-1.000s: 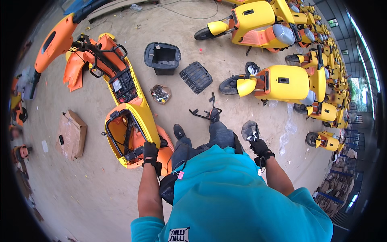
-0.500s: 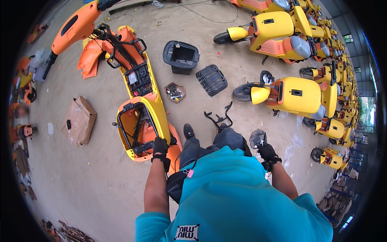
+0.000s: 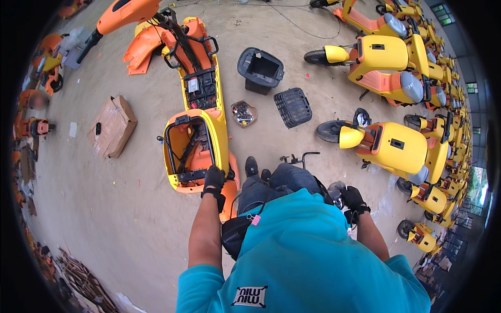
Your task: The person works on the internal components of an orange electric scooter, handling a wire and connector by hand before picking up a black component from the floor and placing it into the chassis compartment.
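Observation:
My left hand [image 3: 214,178], in a black glove, is closed on the black-framed front rim of a partly stripped yellow and orange scooter body [image 3: 222,146] lying on the floor. Its exposed black compartment [image 3: 201,88] holds wiring, and a long orange handlebar piece [image 3: 117,15] sticks out at the far end. My gloved right hand [image 3: 353,198], by my right hip, grips a crumpled grey plastic bag [image 3: 337,189] whose contents I cannot make out. A black tubular bracket [image 3: 302,159] lies beyond my feet, partly hidden by my legs.
A black bin [image 3: 250,81], a slatted black tray [image 3: 292,107] and an open carton of small parts [image 3: 243,113] stand ahead. A flattened cardboard box [image 3: 112,128] lies left, beside loose orange panels [image 3: 138,55]. Rows of yellow scooters [image 3: 389,146] line the right.
The whole view has swung, so the surroundings appear further right. My feet have shifted, and the bracket is now more hidden. My right hand with the bag sits lower; my left stays on the rim.

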`<state>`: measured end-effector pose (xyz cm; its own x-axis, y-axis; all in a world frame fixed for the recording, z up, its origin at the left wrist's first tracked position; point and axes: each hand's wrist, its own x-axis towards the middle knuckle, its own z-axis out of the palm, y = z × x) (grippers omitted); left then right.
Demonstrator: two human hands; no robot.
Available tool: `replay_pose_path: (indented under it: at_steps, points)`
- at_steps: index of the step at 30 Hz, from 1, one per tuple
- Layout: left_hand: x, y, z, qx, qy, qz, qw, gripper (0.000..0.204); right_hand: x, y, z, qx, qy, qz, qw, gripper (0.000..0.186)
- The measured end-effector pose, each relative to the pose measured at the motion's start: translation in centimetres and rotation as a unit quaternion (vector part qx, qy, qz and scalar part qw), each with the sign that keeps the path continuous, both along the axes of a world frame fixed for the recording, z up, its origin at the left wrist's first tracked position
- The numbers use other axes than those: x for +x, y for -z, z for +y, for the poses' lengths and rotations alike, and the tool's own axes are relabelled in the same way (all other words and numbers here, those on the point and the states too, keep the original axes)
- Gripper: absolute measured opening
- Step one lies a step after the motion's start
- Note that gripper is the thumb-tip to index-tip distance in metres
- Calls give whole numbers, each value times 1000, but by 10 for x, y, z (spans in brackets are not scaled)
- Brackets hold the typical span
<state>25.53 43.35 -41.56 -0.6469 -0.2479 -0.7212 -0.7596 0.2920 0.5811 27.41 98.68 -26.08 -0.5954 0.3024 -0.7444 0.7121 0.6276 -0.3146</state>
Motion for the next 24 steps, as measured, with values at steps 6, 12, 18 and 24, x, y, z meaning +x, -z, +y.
replay_pose_path:
  at_steps: [6,12,18,24]
  points:
    - [5,-17,1,42,-26,0,999,15,-32,3,-10,-59,6,-7,998,24]
    - [7,-16,3,42,-36,7,998,18,-67,26,-11,-55,-81,-14,995,23]
    - [-8,-20,1,92,-98,-28,991,22,-157,10,-32,-72,-52,-44,995,22]
    - [-35,-34,-10,38,-116,-16,992,9,-258,41,-48,-90,-103,-50,989,19]
